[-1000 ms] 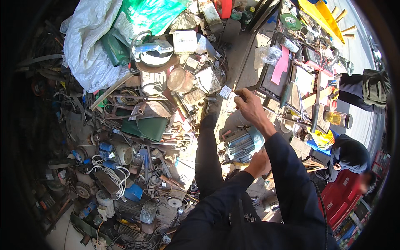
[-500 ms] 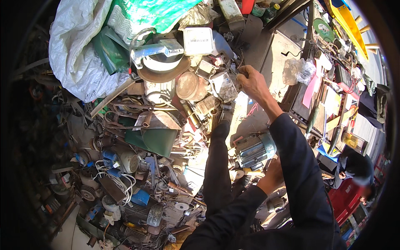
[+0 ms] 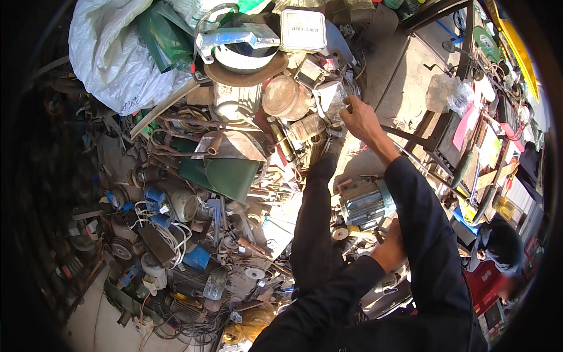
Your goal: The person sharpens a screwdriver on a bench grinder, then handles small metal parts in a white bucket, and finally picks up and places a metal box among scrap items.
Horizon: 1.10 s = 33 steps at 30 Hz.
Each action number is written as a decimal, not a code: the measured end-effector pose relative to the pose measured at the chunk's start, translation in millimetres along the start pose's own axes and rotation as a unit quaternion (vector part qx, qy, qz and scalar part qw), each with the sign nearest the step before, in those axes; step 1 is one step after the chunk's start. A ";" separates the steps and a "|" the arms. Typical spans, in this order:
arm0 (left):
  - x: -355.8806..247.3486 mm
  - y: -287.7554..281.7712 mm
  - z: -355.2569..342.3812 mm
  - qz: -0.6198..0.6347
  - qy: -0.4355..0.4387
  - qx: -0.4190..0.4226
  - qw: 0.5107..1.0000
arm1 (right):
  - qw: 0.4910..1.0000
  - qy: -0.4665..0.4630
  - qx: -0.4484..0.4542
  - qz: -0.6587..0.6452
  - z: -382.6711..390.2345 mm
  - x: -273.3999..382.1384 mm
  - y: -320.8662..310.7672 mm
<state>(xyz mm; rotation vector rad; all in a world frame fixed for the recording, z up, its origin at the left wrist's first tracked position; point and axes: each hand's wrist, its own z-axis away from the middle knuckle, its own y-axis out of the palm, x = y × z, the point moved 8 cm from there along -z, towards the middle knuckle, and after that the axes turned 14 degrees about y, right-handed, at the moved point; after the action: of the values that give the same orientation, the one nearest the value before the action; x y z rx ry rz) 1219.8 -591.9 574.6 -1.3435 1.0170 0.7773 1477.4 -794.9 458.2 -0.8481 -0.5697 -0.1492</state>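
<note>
My right hand (image 3: 362, 121) is stretched forward with its fingers curled and pinched together. Whatever it grips, if anything, is too small to make out. Just left of its fingertips lie a worn pale metal housing (image 3: 332, 95) and a curved metal strip (image 3: 321, 108). My left hand (image 3: 389, 249) is lower down, partly behind my right forearm. Its fingers are curled round, and a small dark piece shows by them, too unclear to name. Ahead of this hand a finned blue-grey electric motor (image 3: 366, 205) lies on its side.
Scrap parts pile up on the left, with a green curved sheet (image 3: 220, 176) and a white sack (image 3: 111, 64). A white square container (image 3: 303, 29) sits at the far side. A cluttered bench (image 3: 469, 146) runs along the right. Another person (image 3: 495, 246) is at lower right.
The view has shifted, so the pile sits higher and further right. My right hand stays near the pale housing, its fingers still curled. My left hand has come further out from behind the right sleeve.
</note>
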 end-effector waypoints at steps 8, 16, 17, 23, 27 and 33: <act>20.2 -18.7 -13.7 0.280 -0.098 -0.053 0.953 | 0.998 -0.054 0.014 -0.022 -6.5 60.3 15.2; 24.0 -43.1 -30.7 0.233 -0.056 -0.027 0.970 | 0.977 -0.181 -0.082 -0.081 -39.9 190.5 -15.6; 25.1 -46.1 -31.4 0.234 -0.055 -0.022 0.970 | 0.976 -0.183 -0.101 -0.058 -45.9 203.2 -15.1; 31.7 -55.6 -28.9 0.245 -0.047 0.005 0.968 | 0.981 -0.149 -0.103 -0.075 -71.5 242.8 -0.2; 39.0 -56.7 -18.7 0.248 -0.052 0.024 0.967 | 0.979 -0.165 -0.090 -0.078 -59.7 256.7 19.2; 41.9 -47.4 -0.7 0.242 -0.046 0.079 0.966 | 0.969 -0.184 -0.121 -0.109 -40.9 262.4 30.0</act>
<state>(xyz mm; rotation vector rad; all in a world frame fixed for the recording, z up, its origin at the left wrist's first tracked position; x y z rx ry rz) 1279.2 -601.9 555.3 -0.9205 1.3246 1.0844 1725.6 -780.1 556.3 -1.0581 -1.0100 -0.2680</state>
